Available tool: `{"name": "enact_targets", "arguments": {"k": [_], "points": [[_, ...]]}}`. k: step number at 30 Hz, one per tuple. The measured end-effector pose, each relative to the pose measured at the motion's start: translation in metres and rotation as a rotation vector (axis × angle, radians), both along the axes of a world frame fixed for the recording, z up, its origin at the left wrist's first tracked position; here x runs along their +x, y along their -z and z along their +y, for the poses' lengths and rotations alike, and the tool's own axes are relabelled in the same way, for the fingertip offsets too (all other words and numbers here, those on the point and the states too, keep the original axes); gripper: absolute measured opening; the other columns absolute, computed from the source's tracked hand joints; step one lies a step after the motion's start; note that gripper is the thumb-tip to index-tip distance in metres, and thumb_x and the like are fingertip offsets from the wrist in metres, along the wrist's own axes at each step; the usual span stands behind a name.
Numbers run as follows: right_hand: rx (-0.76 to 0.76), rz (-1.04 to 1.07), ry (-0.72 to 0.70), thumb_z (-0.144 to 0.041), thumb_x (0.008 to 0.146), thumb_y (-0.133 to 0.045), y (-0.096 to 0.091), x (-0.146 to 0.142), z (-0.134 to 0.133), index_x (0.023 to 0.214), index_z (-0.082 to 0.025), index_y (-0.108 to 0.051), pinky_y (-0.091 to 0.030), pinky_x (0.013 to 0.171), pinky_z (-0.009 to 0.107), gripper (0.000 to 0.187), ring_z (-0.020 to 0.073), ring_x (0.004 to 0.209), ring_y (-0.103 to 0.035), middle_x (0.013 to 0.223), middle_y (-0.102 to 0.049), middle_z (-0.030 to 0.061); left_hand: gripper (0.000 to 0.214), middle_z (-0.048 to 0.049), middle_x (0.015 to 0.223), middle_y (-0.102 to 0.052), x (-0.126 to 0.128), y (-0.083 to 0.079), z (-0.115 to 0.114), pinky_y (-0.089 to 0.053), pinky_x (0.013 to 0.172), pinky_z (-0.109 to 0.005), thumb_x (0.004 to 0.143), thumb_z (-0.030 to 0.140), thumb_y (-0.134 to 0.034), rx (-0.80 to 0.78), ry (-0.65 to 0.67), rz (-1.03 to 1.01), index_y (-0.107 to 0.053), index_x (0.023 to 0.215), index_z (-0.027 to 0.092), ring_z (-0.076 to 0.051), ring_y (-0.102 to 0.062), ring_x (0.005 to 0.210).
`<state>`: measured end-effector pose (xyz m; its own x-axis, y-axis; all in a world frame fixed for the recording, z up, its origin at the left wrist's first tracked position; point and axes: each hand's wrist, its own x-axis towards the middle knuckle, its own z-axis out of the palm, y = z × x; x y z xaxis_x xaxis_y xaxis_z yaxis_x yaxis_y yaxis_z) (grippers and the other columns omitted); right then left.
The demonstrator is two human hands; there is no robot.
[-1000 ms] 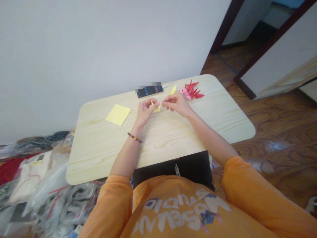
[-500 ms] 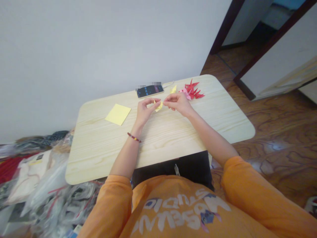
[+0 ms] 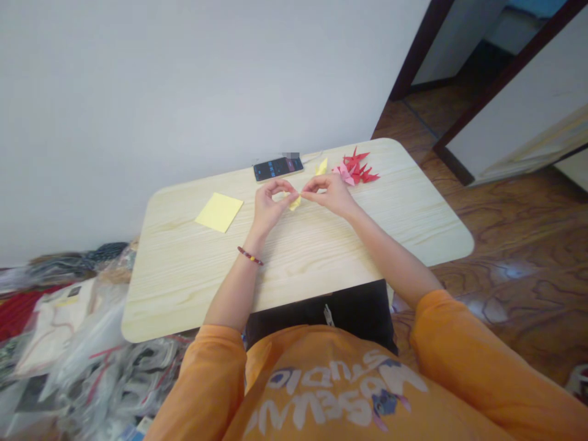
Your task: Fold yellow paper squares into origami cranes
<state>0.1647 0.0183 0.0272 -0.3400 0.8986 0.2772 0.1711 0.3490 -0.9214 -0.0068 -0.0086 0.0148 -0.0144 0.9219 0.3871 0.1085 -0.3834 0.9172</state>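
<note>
A small folded piece of yellow origami paper point(image 3: 294, 203) sits between my hands, partly hidden by my fingers. My left hand point(image 3: 271, 206) pinches its left end, and my right hand point(image 3: 329, 195) pinches its right end. Both hands are raised slightly above the pale wood-grain table point(image 3: 184, 288). A square of yellow paper point(image 3: 219, 212) lies flat to the left of my left hand. Beyond my right hand are a small yellow folded piece point(image 3: 322, 166) and a heap of red and pink paper cranes point(image 3: 356, 169).
A black phone point(image 3: 277, 169) lies at the table's far edge against a white wall. A beaded bracelet point(image 3: 250, 256) circles my left wrist. Plastic bags and fabric point(image 3: 68, 343) are piled on the floor at left; wooden flooring and door frames lie to the right.
My hands have drawn slightly closer together, and the yellow folded piece has shifted a little to the right between my fingers. The other papers and the phone have not moved.
</note>
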Motion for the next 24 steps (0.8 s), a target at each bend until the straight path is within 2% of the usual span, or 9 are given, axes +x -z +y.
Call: {"name": "enact_targets", "arguments": {"k": [3,5,10,14,17,20,22,24], "points": [[-0.045,0.018,0.007,-0.03,0.065,-0.071,-0.002,0.0,-0.001,0.066,-0.014,-0.065,-0.044,0.054,0.024,0.016,0.0103,0.057,-0.053,0.062,-0.064,0.0022,0.029,-0.0003,0.076,-0.066,0.0,0.003,0.002,-0.051,0.071,-0.025,0.064,0.035,-0.079,-0.041,0.007,-0.034,-0.059,0.075,0.017,-0.012,-0.064,0.072],[-0.083,0.041,0.019,-0.032,0.065,-0.072,-0.005,0.0,-0.002,0.065,-0.014,-0.064,-0.041,0.05,0.023,0.019,0.0096,0.055,-0.051,0.06,-0.061,0.0014,0.032,-0.0022,0.085,-0.068,-0.001,0.006,0.004,-0.051,0.073,-0.026,0.064,0.038,-0.079,-0.06,-0.008,-0.045,-0.061,0.082,0.018,-0.013,-0.065,0.074],[-0.149,0.087,0.062,-0.031,0.065,-0.072,-0.005,0.0,-0.001,0.066,-0.015,-0.064,-0.04,0.05,0.023,0.018,0.0087,0.052,-0.049,0.056,-0.057,-0.0008,0.038,-0.0069,0.107,-0.069,-0.004,0.01,0.009,-0.049,0.085,-0.03,0.077,0.045,-0.067,-0.114,-0.005,-0.14,-0.061,0.108,0.023,-0.019,-0.064,0.102],[-0.054,0.05,0.192,-0.021,0.065,-0.071,0.003,0.008,0.01,0.064,-0.016,-0.063,-0.043,0.058,0.025,0.009,0.0088,0.056,-0.051,0.061,-0.06,-0.0005,0.034,-0.0056,0.122,-0.064,-0.006,0.013,0.011,-0.05,0.08,-0.03,0.081,0.044,-0.062,-0.246,-0.057,-0.142,-0.061,0.11,0.026,-0.021,-0.058,0.112],[0.042,0.02,0.36,-0.019,0.066,-0.07,0.007,0.021,0.023,0.065,-0.016,-0.065,-0.042,0.06,0.026,0.006,0.01,0.058,-0.051,0.062,-0.061,-0.0001,0.034,-0.0058,0.121,-0.063,-0.007,0.017,0.013,-0.05,0.078,-0.03,0.078,0.042,-0.065,-0.281,-0.076,-0.133,-0.062,0.108,0.025,-0.02,-0.059,0.108],[0.066,0.02,0.482,-0.02,0.067,-0.068,0.009,0.031,0.033,0.069,-0.016,-0.066,-0.041,0.057,0.026,0.005,0.0107,0.057,-0.05,0.063,-0.061,-0.0004,0.038,-0.0075,0.116,-0.065,-0.007,0.022,0.013,-0.05,0.078,-0.03,0.074,0.04,-0.068,-0.29,-0.06,-0.108,-0.061,0.108,0.023,-0.019,-0.062,0.099],[0.078,0.01,0.503,-0.019,0.066,-0.068,0.01,0.033,0.035,0.069,-0.016,-0.066,-0.039,0.055,0.025,0.005,0.0105,0.055,-0.048,0.062,-0.061,-0.0005,0.041,-0.0083,0.11,-0.066,-0.004,0.024,0.012,-0.051,0.079,-0.031,0.071,0.037,-0.071,-0.281,-0.036,-0.084,-0.06,0.107,0.022,-0.018,-0.063,0.094],[0.075,-0.005,0.463,-0.02,0.066,-0.068,0.011,0.032,0.035,0.068,-0.016,-0.066,-0.038,0.053,0.025,0.005,0.0104,0.054,-0.047,0.061,-0.06,-0.0007,0.047,-0.0082,0.104,-0.067,0.001,0.024,0.01,-0.052,0.078,-0.032,0.067,0.035,-0.075,-0.275,-0.008,-0.077,-0.058,0.108,0.021,-0.017,-0.064,0.087]]}}
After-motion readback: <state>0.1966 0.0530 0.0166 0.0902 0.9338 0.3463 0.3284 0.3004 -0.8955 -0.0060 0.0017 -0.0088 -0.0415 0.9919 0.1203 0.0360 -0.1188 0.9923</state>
